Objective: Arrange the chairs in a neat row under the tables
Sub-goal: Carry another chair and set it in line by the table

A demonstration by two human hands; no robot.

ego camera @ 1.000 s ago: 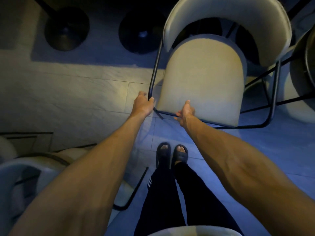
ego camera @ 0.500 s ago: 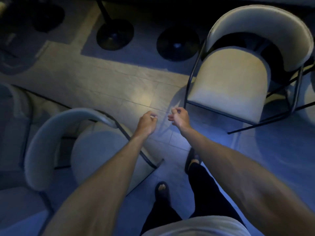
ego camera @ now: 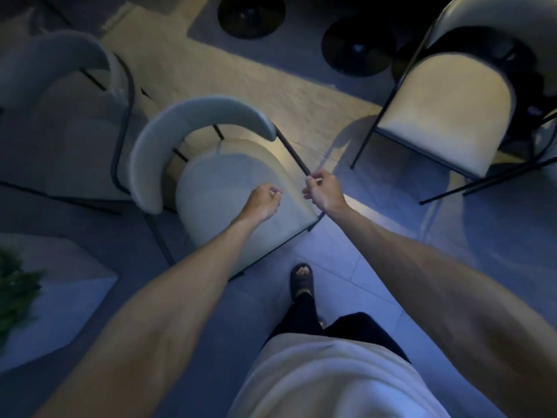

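Observation:
A pale cushioned chair (ego camera: pixel 229 188) with a curved backrest and thin black frame stands on the floor just ahead of me, turned at an angle. My right hand (ego camera: pixel 324 190) is closed around its black front leg rod. My left hand (ego camera: pixel 263 200) hovers over the seat with fingers curled and nothing in it. A second matching chair (ego camera: pixel 446 113) stands at the upper right with its back toward the dark table bases. A third chair (ego camera: pixel 75 116) sits in shadow at the left.
Two round black table bases (ego camera: pixel 251 13) (ego camera: pixel 357 51) stand on the tiled floor at the top. A pale low block with green leaves (ego camera: pixel 54 297) is at the lower left. My sandalled foot (ego camera: pixel 302 279) is beside the near chair.
I let go of the right-hand chair and turned left. My hands moved across to the nearer angled chair, and my right hand has taken hold of its frame rod.

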